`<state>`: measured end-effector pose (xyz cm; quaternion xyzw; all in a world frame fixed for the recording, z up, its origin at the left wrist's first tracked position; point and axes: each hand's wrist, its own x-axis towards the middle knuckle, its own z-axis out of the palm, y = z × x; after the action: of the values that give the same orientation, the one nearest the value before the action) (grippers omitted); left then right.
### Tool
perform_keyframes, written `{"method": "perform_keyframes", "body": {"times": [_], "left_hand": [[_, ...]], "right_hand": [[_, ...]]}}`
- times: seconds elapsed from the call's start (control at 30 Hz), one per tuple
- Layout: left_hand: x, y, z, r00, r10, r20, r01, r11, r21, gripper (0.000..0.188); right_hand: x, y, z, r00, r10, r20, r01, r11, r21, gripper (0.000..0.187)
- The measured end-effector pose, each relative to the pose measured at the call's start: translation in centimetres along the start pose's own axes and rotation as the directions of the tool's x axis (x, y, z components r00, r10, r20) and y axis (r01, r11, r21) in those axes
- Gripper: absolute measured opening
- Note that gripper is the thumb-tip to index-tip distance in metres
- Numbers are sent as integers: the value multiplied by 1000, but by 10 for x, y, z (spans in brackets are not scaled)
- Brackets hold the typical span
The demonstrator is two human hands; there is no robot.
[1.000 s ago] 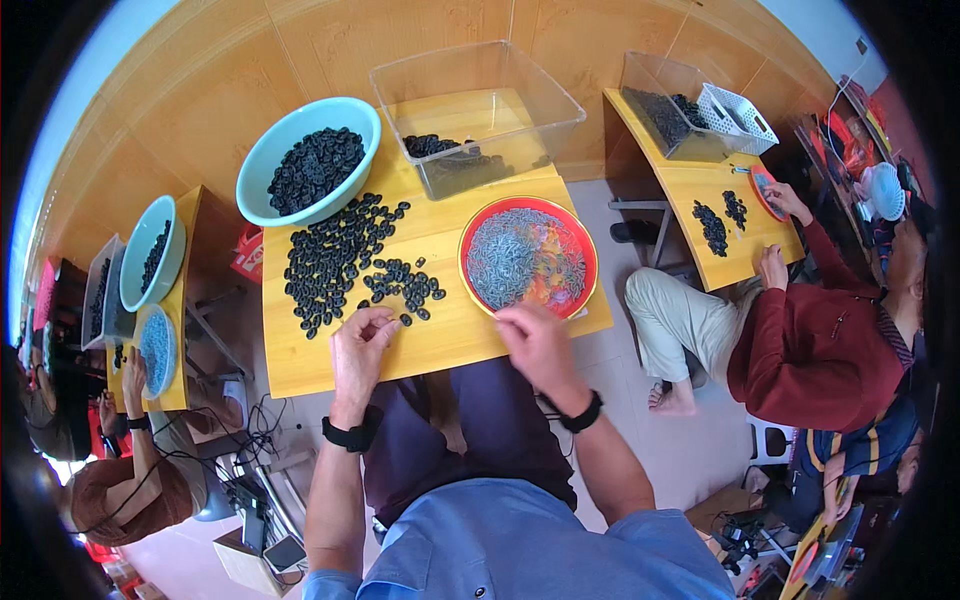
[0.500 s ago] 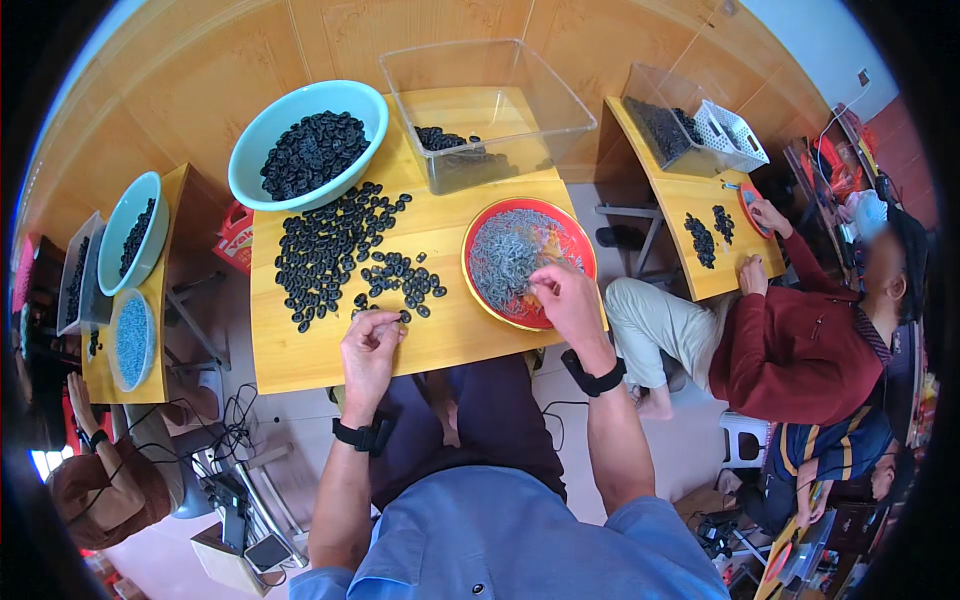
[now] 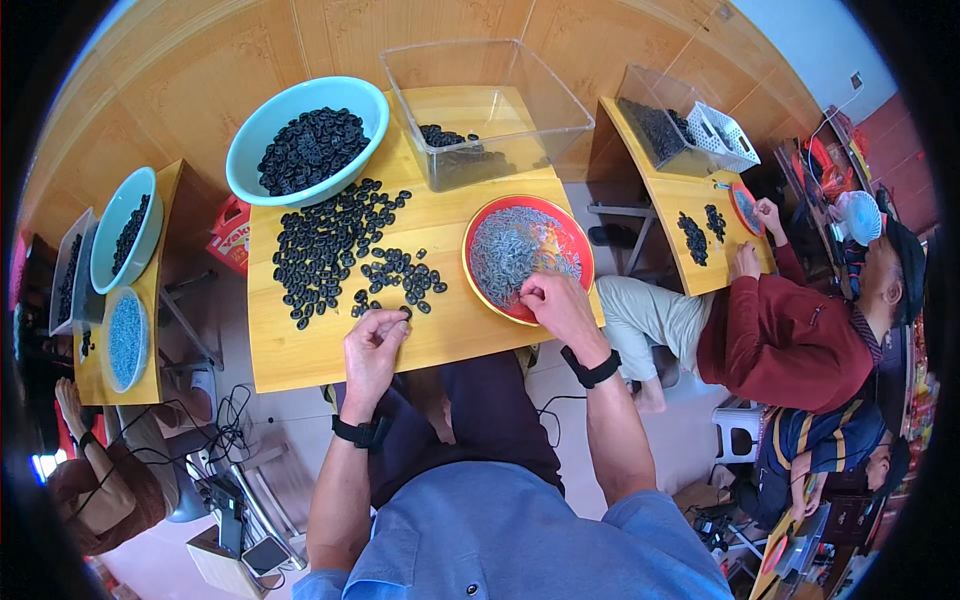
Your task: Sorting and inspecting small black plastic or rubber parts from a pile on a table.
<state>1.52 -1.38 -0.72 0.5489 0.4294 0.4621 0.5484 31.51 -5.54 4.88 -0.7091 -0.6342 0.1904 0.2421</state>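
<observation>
My left hand (image 3: pixel 374 345), at the table's near edge, is closed in a pinch on a small black oval piece (image 3: pixel 405 313) that shows at its fingertips. Over the near rim of a red plate (image 3: pixel 583 235), my right hand (image 3: pixel 560 303) has its fingertips pressed together at a heap of thin grey pieces (image 3: pixel 500 248). Whatever those fingers hold is too small to make out. Ahead of my left hand lies a small cluster of black oval pieces (image 3: pixel 395 278), with a larger spread of black pieces (image 3: pixel 318 255) beyond it.
A light-blue basin (image 3: pixel 245 165) of black pieces stands at the back left of my yellow table (image 3: pixel 440 345), beside a clear plastic bin (image 3: pixel 540 130). On the right, a person in dark red (image 3: pixel 790 345) works at another table. Another table with a basin (image 3: pixel 155 235) stands left.
My right fingertips have moved slightly left and nearer to me over the heap in the plate. My left hand keeps its pinch on the black oval piece, almost unmoved.
</observation>
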Motion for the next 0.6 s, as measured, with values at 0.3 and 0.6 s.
{"method": "perform_keyframes", "body": {"times": [0.3, 0.6], "left_hand": [[-2, -2, -2, 1000, -11, 7, 11, 1000, -20, 9], [0, -2, -1, 1000, -15, 17, 15, 1000, -1, 10]], "right_hand": [[0, -8, -1, 999, -46, -21, 47, 998, 33, 6], [0, 9, 0, 993, -39, -116, 48, 996, 78, 8]]}}
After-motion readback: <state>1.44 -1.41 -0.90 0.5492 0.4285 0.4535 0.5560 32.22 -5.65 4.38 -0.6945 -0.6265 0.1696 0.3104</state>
